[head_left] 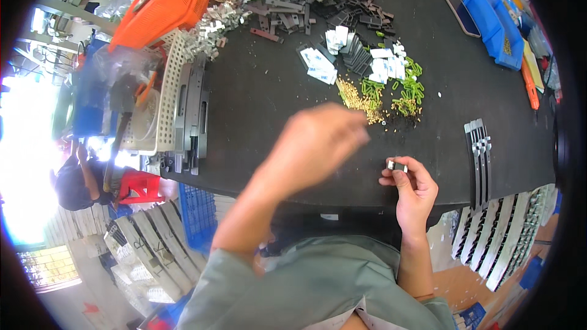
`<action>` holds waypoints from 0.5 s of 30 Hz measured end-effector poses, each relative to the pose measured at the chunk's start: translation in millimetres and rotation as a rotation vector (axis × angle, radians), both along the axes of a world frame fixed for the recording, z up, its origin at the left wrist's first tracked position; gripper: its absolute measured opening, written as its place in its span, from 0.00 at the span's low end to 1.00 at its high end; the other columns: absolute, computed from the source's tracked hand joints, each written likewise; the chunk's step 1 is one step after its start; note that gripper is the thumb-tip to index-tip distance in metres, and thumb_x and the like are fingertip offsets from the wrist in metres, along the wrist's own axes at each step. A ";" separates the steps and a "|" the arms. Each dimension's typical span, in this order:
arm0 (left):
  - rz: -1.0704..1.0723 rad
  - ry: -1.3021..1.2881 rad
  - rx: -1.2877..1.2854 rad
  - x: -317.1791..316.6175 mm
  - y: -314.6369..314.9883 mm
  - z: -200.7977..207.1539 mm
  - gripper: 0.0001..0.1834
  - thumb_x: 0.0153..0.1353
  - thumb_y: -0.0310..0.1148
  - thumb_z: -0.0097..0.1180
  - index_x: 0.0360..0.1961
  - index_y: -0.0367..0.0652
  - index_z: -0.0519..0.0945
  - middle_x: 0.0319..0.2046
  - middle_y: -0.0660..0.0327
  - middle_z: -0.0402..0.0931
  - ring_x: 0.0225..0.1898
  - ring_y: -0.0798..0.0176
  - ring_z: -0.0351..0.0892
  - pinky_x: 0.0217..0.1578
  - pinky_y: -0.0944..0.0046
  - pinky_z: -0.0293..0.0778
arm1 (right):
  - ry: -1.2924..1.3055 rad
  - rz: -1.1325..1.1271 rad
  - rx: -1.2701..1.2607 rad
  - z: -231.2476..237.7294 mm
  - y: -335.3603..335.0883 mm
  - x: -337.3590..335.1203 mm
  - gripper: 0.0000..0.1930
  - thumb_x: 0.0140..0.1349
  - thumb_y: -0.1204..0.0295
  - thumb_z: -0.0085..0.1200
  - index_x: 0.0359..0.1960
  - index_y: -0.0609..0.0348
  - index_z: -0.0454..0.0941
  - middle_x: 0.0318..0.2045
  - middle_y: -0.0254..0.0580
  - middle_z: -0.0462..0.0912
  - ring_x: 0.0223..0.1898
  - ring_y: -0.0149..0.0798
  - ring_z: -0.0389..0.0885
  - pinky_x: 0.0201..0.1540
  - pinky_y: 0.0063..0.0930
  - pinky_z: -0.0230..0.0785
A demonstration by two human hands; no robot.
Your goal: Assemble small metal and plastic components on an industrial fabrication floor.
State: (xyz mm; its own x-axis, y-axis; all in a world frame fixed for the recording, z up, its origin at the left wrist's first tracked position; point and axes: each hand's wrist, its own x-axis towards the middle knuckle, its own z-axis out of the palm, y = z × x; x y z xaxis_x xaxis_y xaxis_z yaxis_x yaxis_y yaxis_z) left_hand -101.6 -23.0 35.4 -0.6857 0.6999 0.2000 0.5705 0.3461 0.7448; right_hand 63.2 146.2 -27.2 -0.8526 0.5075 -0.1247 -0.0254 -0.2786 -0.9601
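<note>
Assembly looks underway: my right hand [417, 192] pinches a small silver-and-black block [391, 164] near the black tabletop's [263, 98] front edge, my blurred left hand [321, 140], grip unclear, hovering by tiny gold-coloured pieces [359, 101], next move probably demanding one fitted.

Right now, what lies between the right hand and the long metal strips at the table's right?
In the head view, a bare stretch of black tabletop separates the right hand, pinching a small part, from the long metal strips.
</note>
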 end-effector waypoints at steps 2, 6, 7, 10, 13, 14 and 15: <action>0.303 0.195 -0.026 -53.9 -9.9 -9.3 0.15 0.64 0.34 0.61 0.49 0.37 0.84 0.41 0.50 0.85 0.38 0.57 0.86 0.42 0.60 0.79 | 0.015 0.022 0.028 -1.3 -1.0 2.6 0.09 0.69 0.82 0.54 0.48 0.69 0.80 0.42 0.46 0.85 0.40 0.34 0.85 0.42 0.30 0.84; 0.564 0.223 -0.150 -146.9 -33.6 -46.8 0.22 0.65 0.41 0.60 0.55 0.39 0.80 0.39 0.50 0.85 0.41 0.52 0.85 0.46 0.56 0.77 | 0.026 0.069 0.086 0.3 -3.3 -0.2 0.07 0.69 0.82 0.54 0.46 0.69 0.80 0.40 0.43 0.84 0.38 0.33 0.85 0.42 0.30 0.84; 0.669 0.211 -0.258 -151.9 -28.9 -51.4 0.24 0.64 0.45 0.60 0.55 0.40 0.78 0.40 0.49 0.84 0.43 0.47 0.84 0.47 0.52 0.76 | 0.033 0.079 0.074 -0.4 -2.8 1.8 0.07 0.69 0.82 0.54 0.46 0.69 0.80 0.40 0.43 0.84 0.38 0.33 0.85 0.42 0.30 0.84; 0.834 0.227 -0.380 -160.5 -26.1 -59.0 0.25 0.62 0.49 0.61 0.50 0.40 0.76 0.39 0.51 0.86 0.44 0.45 0.85 0.48 0.49 0.76 | 0.027 0.087 0.068 -1.6 -4.1 2.0 0.07 0.68 0.83 0.54 0.46 0.69 0.80 0.40 0.44 0.84 0.38 0.33 0.85 0.43 0.30 0.84; 0.899 0.156 -0.268 -160.4 -34.7 -57.3 0.21 0.59 0.40 0.59 0.48 0.36 0.77 0.38 0.48 0.85 0.42 0.46 0.86 0.47 0.51 0.77 | 0.043 0.099 0.073 -3.4 -3.2 3.3 0.08 0.68 0.84 0.53 0.47 0.70 0.80 0.41 0.44 0.84 0.38 0.32 0.85 0.44 0.29 0.83; 0.890 0.173 -0.201 -158.5 -42.7 -57.5 0.21 0.58 0.39 0.60 0.48 0.35 0.78 0.37 0.48 0.85 0.40 0.49 0.86 0.45 0.52 0.78 | 0.032 0.094 0.073 -3.3 -3.1 3.5 0.08 0.68 0.84 0.53 0.47 0.70 0.80 0.41 0.44 0.84 0.38 0.32 0.85 0.44 0.29 0.83; 0.889 0.178 -0.173 -157.8 -56.9 -54.8 0.20 0.58 0.37 0.60 0.47 0.34 0.79 0.36 0.49 0.85 0.38 0.53 0.86 0.42 0.55 0.79 | 0.045 0.089 0.070 -3.3 -2.6 3.3 0.08 0.68 0.83 0.53 0.47 0.70 0.79 0.41 0.43 0.84 0.38 0.32 0.85 0.44 0.29 0.83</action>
State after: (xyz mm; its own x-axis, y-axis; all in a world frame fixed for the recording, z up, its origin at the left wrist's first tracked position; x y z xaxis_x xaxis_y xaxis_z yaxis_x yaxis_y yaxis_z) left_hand -259.4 -79.9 -19.4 -0.9545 -0.0394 0.2955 0.1426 0.8101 0.5687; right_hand 66.4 143.5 -30.5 -0.8987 0.4354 -0.0527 -0.0465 -0.2142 -0.9757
